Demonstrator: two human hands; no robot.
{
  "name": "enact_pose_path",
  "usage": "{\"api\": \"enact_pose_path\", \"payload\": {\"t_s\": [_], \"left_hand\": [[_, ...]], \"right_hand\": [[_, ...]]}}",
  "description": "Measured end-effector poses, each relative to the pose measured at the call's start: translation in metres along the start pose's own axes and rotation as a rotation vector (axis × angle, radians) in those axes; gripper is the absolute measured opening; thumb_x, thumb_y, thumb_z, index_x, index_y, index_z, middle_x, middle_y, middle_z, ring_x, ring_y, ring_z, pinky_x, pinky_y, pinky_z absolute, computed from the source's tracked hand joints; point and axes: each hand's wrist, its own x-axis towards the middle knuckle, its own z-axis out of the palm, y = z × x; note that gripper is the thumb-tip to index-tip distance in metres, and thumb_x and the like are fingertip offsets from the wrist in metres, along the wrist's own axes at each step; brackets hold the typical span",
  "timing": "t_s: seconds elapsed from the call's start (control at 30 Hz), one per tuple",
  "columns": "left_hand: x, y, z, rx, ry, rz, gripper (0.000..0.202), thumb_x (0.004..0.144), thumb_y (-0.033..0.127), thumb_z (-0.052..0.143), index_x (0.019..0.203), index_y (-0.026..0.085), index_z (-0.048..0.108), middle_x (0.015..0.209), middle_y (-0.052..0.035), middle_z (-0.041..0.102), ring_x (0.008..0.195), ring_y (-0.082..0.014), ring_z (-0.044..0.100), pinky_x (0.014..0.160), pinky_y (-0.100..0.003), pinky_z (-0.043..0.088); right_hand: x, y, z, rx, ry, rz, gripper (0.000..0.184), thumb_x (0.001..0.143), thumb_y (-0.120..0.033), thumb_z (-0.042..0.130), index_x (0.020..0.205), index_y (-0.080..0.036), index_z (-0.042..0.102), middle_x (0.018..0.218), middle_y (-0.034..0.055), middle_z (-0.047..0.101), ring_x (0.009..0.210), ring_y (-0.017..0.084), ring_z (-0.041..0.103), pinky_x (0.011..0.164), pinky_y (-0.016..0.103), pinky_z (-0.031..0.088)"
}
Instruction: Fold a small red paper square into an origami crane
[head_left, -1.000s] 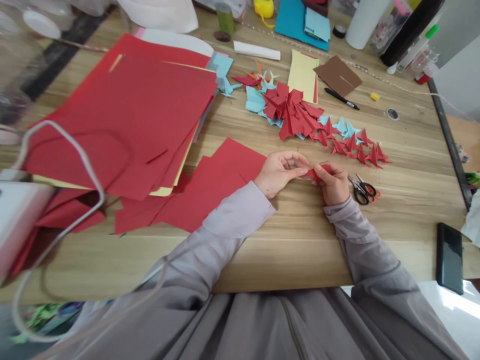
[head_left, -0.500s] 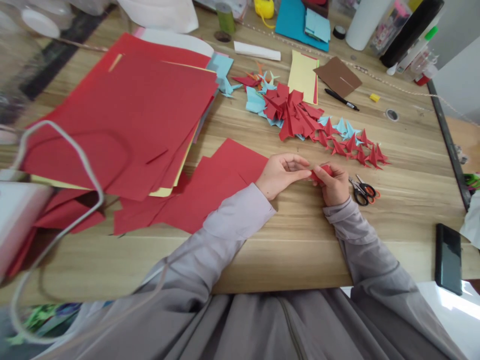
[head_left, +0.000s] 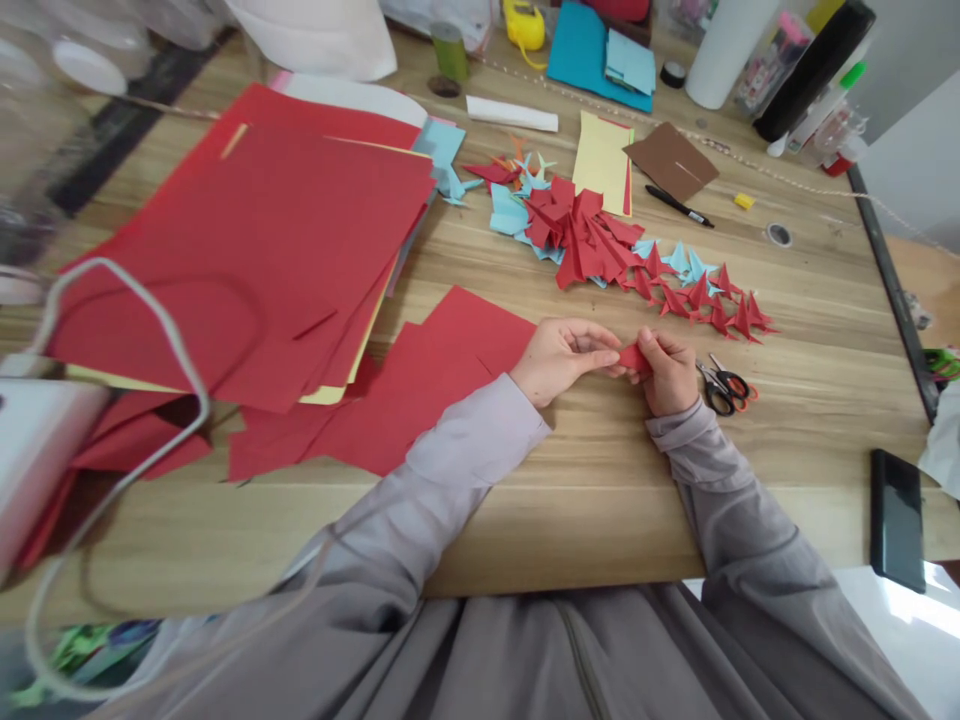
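Observation:
My left hand (head_left: 562,357) and my right hand (head_left: 670,370) meet over the wooden table (head_left: 600,480), both pinching a small folded red paper piece (head_left: 634,357) between the fingertips. Most of that piece is hidden by my fingers. Flat red square sheets (head_left: 442,370) lie just left of my left hand. A pile of folded red and light-blue paper cranes (head_left: 622,255) stretches behind my hands. Small scissors with red-black handles (head_left: 726,385) lie right beside my right hand.
A big stack of red sheets (head_left: 247,240) covers the left of the table. A black phone (head_left: 898,517) lies at the right front edge. Yellow paper (head_left: 602,160), brown card (head_left: 670,160), a black pen (head_left: 679,205) and blue sheets (head_left: 600,50) lie at the back.
My hands have drawn slightly closer together on the red piece, which now looks narrower. The view has tilted a little; nothing else on the table has moved.

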Motion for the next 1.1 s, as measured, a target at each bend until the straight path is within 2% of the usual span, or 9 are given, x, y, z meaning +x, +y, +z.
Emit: {"api": "enact_pose_path", "payload": {"t_s": [0.17, 0.27, 0.4, 0.63, 0.77, 0.87, 1.1], "left_hand": [[0.001, -0.001, 0.001, -0.051, 0.011, 0.015, 0.037, 0.052, 0.028, 0.086, 0.077, 0.01, 0.066, 0.061, -0.0044, 0.07, 0.06, -0.0186, 0.07, 0.069, -0.034, 0.058], [0.002, -0.001, 0.0, -0.105, 0.088, 0.053, 0.036, 0.052, 0.027, 0.085, 0.077, 0.01, 0.066, 0.061, -0.0035, 0.07, 0.059, -0.0177, 0.069, 0.066, -0.033, 0.058], [0.002, 0.0, 0.0, -0.137, 0.154, 0.07, 0.036, 0.05, 0.027, 0.085, 0.076, 0.011, 0.065, 0.061, -0.0012, 0.069, 0.06, -0.017, 0.069, 0.069, -0.033, 0.058], [0.001, -0.005, 0.005, 0.076, 0.16, 0.144, 0.034, 0.052, 0.028, 0.084, 0.077, 0.013, 0.066, 0.066, -0.0021, 0.07, 0.065, -0.0166, 0.069, 0.073, -0.034, 0.057], [-0.001, -0.004, 0.009, 0.17, 0.129, 0.105, 0.033, 0.052, 0.03, 0.084, 0.074, 0.013, 0.066, 0.065, -0.0031, 0.07, 0.065, -0.0177, 0.068, 0.071, -0.034, 0.057], [-0.002, -0.003, 0.011, 0.167, 0.091, 0.057, 0.034, 0.05, 0.03, 0.085, 0.072, 0.013, 0.066, 0.062, -0.0032, 0.069, 0.063, -0.0174, 0.068, 0.07, -0.034, 0.057], [-0.002, -0.005, 0.01, 0.097, 0.088, 0.034, 0.034, 0.053, 0.033, 0.083, 0.075, 0.012, 0.066, 0.06, -0.002, 0.069, 0.058, -0.0157, 0.066, 0.066, -0.033, 0.056]], "right_hand": [[0.001, -0.003, 0.002, 0.046, 0.02, 0.04, 0.045, 0.071, -0.06, 0.065, 0.057, -0.017, 0.062, 0.044, -0.0015, 0.057, 0.036, 0.009, 0.049, 0.033, 0.021, 0.038], [0.001, -0.003, 0.002, 0.08, 0.025, -0.005, 0.042, 0.071, -0.06, 0.065, 0.065, -0.019, 0.063, 0.052, -0.0011, 0.062, 0.043, 0.011, 0.055, 0.039, 0.024, 0.045], [0.001, 0.001, -0.001, 0.054, -0.039, -0.051, 0.029, 0.066, -0.045, 0.077, 0.075, -0.02, 0.064, 0.056, -0.0037, 0.064, 0.046, 0.01, 0.056, 0.045, 0.023, 0.048], [-0.002, 0.003, -0.003, -0.035, -0.052, -0.082, 0.026, 0.072, -0.041, 0.073, 0.067, -0.018, 0.063, 0.048, -0.004, 0.06, 0.036, 0.007, 0.049, 0.037, 0.02, 0.039], [-0.002, 0.001, -0.002, -0.069, -0.058, -0.089, 0.03, 0.069, -0.042, 0.076, 0.063, -0.018, 0.059, 0.044, -0.0055, 0.057, 0.033, 0.006, 0.045, 0.033, 0.019, 0.034], [-0.003, -0.001, -0.001, -0.101, -0.045, -0.089, 0.035, 0.069, -0.045, 0.075, 0.06, -0.018, 0.055, 0.04, -0.0061, 0.054, 0.031, 0.005, 0.042, 0.032, 0.018, 0.031], [-0.003, -0.001, -0.003, -0.122, -0.046, -0.054, 0.039, 0.075, -0.052, 0.066, 0.06, -0.017, 0.058, 0.036, -0.0057, 0.052, 0.027, 0.004, 0.037, 0.029, 0.017, 0.024]]}}
